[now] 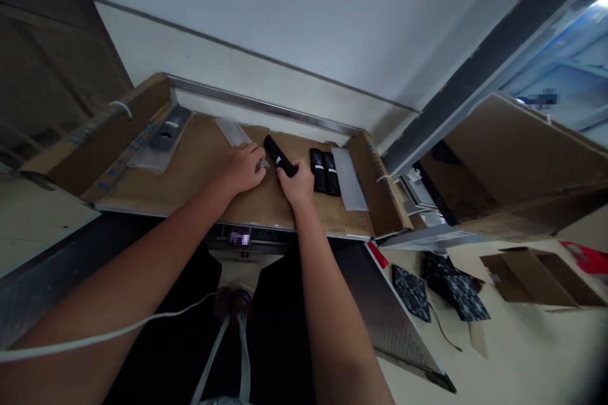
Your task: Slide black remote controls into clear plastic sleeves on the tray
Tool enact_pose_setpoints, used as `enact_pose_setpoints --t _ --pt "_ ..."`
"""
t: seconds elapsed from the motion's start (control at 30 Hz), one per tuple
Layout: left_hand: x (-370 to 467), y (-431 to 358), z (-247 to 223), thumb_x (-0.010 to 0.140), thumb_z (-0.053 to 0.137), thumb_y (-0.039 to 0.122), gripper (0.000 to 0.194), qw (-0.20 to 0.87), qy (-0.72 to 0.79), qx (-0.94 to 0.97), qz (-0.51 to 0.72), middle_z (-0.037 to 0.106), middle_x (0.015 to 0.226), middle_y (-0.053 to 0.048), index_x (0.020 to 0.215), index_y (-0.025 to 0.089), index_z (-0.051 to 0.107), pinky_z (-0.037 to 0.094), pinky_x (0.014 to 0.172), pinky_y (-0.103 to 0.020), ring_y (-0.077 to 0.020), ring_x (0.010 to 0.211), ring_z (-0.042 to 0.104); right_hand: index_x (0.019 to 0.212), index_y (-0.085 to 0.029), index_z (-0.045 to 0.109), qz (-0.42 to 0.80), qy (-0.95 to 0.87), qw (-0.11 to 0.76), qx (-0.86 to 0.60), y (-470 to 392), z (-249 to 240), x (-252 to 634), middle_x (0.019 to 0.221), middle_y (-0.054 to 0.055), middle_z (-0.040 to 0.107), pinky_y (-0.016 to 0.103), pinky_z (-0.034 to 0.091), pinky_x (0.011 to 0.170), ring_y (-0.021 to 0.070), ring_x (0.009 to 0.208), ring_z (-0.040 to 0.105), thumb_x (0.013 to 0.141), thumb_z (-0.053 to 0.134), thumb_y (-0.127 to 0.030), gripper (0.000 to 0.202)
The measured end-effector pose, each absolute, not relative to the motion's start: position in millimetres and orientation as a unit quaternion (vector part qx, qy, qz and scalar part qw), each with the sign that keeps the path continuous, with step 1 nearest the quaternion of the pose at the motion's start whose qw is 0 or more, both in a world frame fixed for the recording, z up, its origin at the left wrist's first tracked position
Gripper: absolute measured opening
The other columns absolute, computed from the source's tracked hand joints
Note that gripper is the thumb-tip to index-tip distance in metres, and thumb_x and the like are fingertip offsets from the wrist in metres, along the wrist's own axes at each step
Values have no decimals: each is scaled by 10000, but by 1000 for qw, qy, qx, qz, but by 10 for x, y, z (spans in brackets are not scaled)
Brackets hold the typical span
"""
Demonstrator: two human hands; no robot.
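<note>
While the right hand (298, 185) closes its grip on the low end of a black remote-like bar (279, 155) tilted over the cardboard-lined worktop (199, 164) | left hand (242, 168) flat, pinning a clear bag (234, 131) | risk: bar could pivot from the end-hold, knocking two black bars (324, 171) just beside.

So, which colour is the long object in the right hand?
Black, with a small white mark; the object in the right hand shows in the head view.
</note>
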State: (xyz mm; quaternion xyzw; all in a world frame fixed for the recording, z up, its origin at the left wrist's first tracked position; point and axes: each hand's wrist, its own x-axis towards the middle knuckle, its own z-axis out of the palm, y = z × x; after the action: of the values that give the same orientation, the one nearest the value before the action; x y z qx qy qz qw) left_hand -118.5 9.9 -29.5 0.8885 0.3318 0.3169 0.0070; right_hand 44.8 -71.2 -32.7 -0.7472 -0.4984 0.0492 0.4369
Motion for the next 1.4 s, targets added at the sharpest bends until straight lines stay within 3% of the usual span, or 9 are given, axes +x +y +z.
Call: enact_pose_setpoints --t 0.2,0.4,0.57,0.7,0.83,1.03,1.17,1.3,1.4 --pt "-1155 220 -359 911 557 255 143 61 371 854 359 677 897 -94 835 193 661 441 800 -386 -261 885 614 864 -211 590 91 -420 532 -730 -712 -322 484 840 28 669 334 535 769 200 793 619 770 697 -483 307" --pt "-1045 467 -370 859 637 257 68 162 425 789 413 708 843 -69 839 199 667 437 712 -325 -210 774 611 941 -196 556 190 -282 675 -655 -678 -333 520 972 54 656 271 576 530 177 783 657 714 752 -469 405" --pt "-1053 596 -416 834 674 325 134 212 446 742 454 700 741 -47 768 209 670 437 651 -306 -177 656 574 880 -192 560 189 -235 690 -658 -696 -264 515 869 24 640 239 554 476 145 693 622 728 739 -472 366" --pt "-1094 635 -441 804 696 255 52 274 426 732 456 729 794 -47 810 210 722 477 691 -304 -184 716 623 812 -191 577 196 -250 680 -661 -721 -244 511 764 -7 605 227 486 419 120 581 554 724 731 -483 341" --pt "-1113 616 -408 820 685 219 101 328 402 735 437 758 889 -60 892 203 754 521 750 -321 -195 791 670 788 -201 578 161 -236 670 -685 -748 -276 538 706 -25 576 227 423 387 104 498 482 774 665 -473 286" --pt "-1141 578 -382 845 677 210 147 320 404 735 441 770 970 -76 960 190 766 560 845 -349 -199 852 697 812 -195 627 80 -261 615 -740 -759 -355 582 678 -13 593 271 476 493 135 509 517 811 650 -503 309" --pt "-1129 531 -394 867 600 154 215 258 367 778 440 756 1040 -84 992 201 769 547 926 -369 -208 949 692 849 -183 656 63 -276 594 -753 -767 -346 578 734 13 647 296 505 565 144 519 549 855 618 -540 359" --pt "-1113 452 -381 871 518 89 333 167 307 835 426 711 1105 -93 1090 195 745 506 1009 -378 -215 1069 646 861 -176 659 67 -269 597 -753 -785 -310 561 779 33 669 294 496 518 143 503 558 864 613 -586 413" --pt "-1113 418 -370 876 499 78 327 138 284 846 429 689 1078 -111 1093 154 733 507 997 -376 -223 1050 636 890 -172 654 97 -275 614 -733 -782 -296 533 830 42 674 281 505 485 143 547 583 842 640 -593 424"
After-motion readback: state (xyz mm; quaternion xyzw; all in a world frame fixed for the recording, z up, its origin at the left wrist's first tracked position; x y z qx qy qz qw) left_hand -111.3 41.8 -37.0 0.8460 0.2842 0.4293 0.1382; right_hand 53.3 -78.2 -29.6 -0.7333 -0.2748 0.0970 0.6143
